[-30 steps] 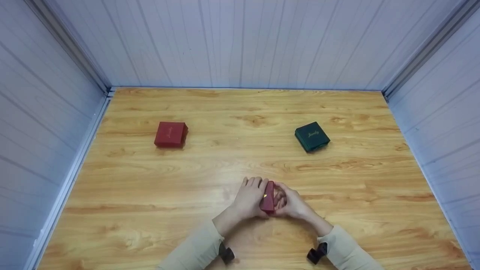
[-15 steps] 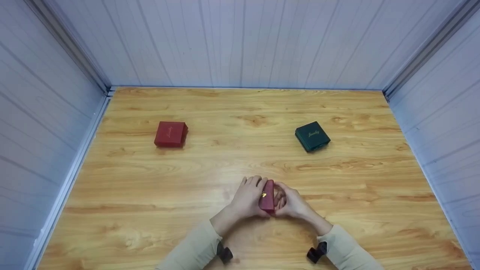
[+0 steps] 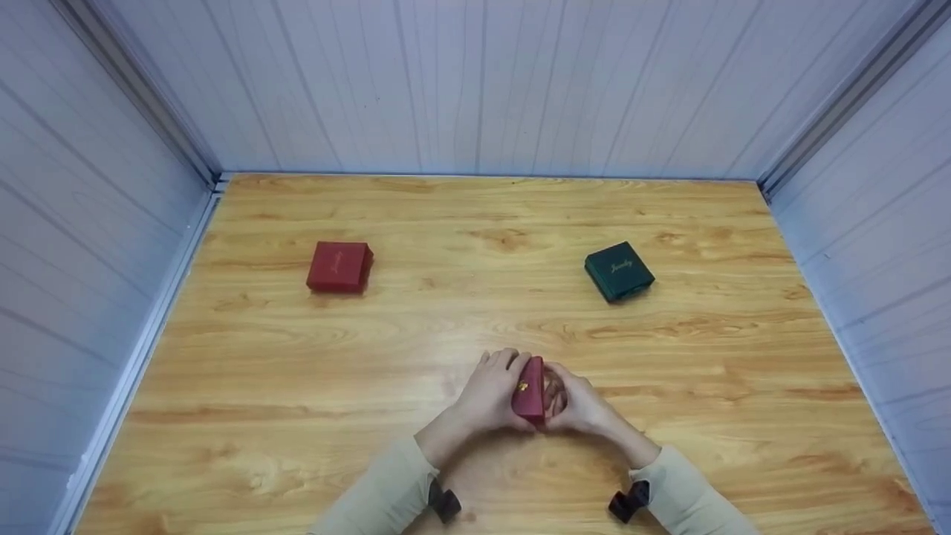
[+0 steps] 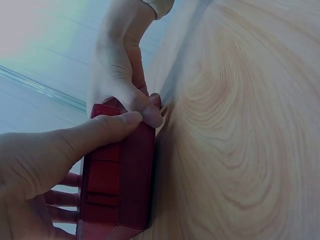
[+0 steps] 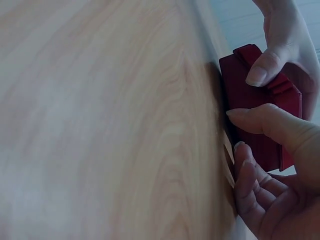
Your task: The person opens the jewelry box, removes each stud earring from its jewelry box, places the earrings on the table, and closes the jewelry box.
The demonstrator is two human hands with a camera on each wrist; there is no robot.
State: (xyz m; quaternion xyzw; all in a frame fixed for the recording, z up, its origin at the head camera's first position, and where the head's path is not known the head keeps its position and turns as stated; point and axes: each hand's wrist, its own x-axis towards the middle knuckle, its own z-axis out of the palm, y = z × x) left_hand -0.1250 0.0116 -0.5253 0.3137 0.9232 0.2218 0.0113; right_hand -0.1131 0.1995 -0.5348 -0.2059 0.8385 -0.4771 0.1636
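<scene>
A dark red jewelry box (image 3: 530,397) with a gold clasp stands on its side at the front middle of the table, between both hands. My left hand (image 3: 481,394) grips it from the left, with the thumb across its ridged face in the left wrist view. From the other side my right hand (image 3: 587,407) pinches its edge; the right thumb (image 5: 272,122) presses on a smooth face in the right wrist view. The other right fingers are curled near the tabletop. The box's underside and far end are hidden by the hands.
A red box (image 3: 336,267) with gold lettering lies at the back left. A dark green box (image 3: 619,271), also lettered in gold, lies turned at the back right. Pale panel walls (image 3: 475,89) close the wooden table (image 3: 446,319) in at the back and sides.
The held box has turned slightly, so more of its clasp face shows. My left hand and forearm have shifted a little left; the right hand stays nearly still.
</scene>
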